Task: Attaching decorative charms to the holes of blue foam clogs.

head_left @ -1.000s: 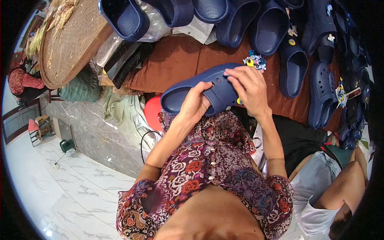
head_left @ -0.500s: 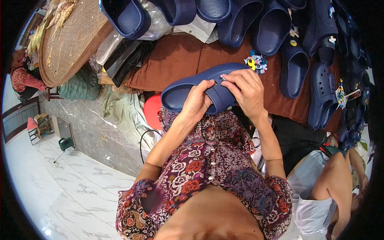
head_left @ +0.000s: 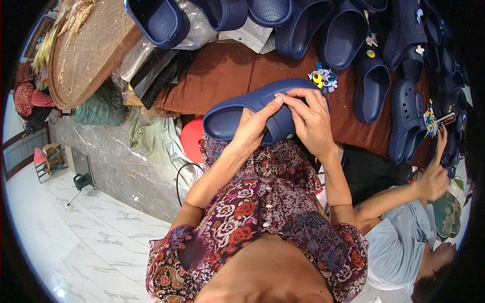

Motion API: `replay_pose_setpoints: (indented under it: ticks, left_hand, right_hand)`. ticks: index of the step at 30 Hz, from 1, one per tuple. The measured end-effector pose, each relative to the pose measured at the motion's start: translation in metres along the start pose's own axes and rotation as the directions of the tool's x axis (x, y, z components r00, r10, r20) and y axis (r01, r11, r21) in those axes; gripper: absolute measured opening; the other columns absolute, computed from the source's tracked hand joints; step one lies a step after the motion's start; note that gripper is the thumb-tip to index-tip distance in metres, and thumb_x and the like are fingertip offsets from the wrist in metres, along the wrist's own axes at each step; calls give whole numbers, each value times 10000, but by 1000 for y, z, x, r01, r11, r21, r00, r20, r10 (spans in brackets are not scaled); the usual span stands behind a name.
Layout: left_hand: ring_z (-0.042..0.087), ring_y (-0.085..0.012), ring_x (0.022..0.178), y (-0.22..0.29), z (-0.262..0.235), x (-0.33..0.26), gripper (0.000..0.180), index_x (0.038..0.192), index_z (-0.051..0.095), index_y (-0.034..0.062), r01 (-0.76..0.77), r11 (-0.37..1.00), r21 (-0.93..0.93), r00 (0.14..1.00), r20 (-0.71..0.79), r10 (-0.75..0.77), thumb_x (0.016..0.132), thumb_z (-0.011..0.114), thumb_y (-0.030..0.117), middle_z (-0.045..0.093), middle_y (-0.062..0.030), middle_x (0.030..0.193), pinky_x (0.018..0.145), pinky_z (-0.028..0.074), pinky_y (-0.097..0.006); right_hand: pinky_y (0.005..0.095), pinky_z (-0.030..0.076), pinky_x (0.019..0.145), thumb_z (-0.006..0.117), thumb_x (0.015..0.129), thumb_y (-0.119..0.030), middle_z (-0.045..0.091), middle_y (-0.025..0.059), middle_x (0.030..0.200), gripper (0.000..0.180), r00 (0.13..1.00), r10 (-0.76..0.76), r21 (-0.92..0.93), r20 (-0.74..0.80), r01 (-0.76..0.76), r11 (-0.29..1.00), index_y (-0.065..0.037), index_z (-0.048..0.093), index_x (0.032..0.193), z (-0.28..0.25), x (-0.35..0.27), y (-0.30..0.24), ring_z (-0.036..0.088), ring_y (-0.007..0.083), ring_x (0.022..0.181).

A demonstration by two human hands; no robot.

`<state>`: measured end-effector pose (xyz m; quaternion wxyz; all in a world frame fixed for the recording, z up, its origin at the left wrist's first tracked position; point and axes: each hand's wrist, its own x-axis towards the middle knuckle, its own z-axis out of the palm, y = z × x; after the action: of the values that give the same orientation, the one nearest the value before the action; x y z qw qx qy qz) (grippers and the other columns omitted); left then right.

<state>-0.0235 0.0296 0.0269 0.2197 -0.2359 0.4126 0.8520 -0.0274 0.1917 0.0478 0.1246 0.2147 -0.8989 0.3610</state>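
Brown cloth (head_left: 217, 76), left hand (head_left: 252, 127) gripping navy clog (head_left: 284, 124), thumb now at pink piece (head_left: 277, 95), right hand (head_left: 312, 120) pinching it, co-worker's hand (head_left: 433, 183) newly outstretched

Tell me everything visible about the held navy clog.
The navy clog looks like smooth foam, with a rounded heel, open top and strap-like band. It is tilted at the near edge of the brown cloth, heel left, toe right. The left hand grips its near side; the right hand, pinching a small pinkish piece, covers part of its upper.
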Motion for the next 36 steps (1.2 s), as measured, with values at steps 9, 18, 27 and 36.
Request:
replay_pose_setpoints:
  ticks: [9,18,27,36]
  left_hand:
    - [690,-208,992,0,3,-3,377,1201,610,-18,-62,998,30,998,-27,63,886,764,120,695,-116,1125,867,575,-350]
    - [682,-181,949,-8,-3,-2,300,1159,614,-22,-101,993,58,988,-115,107,900,718,86,694,-100,1079,839,563,-325]
    - [663,-264,1117,15,-1,12,349,1242,580,-13,48,984,-170,997,-57,-58,967,654,187,653,-155,1238,982,553,-431]
    - [622,-293,1204,22,-10,11,367,1312,538,-12,98,962,-254,995,55,-87,990,584,157,618,-169,1314,1048,510,-471]
  right_hand:
    - [372,464,971,635,944,-85,658,118,1110,184,892,373,137,-255,-349,927,-50,725,1101,-16,-18,23,617,274,1092]
    - [339,437,1014,588,1010,-153,628,125,1170,255,886,443,274,-140,-395,877,-24,664,1217,-6,-30,35,596,246,1140]
    - [346,437,1025,621,992,-160,624,129,1196,270,891,427,395,-153,-341,853,-27,658,1225,0,-13,58,595,245,1140]
    - [364,471,950,716,904,-181,648,149,1121,292,909,413,255,-51,-389,885,-25,674,1147,6,16,50,621,293,1068]
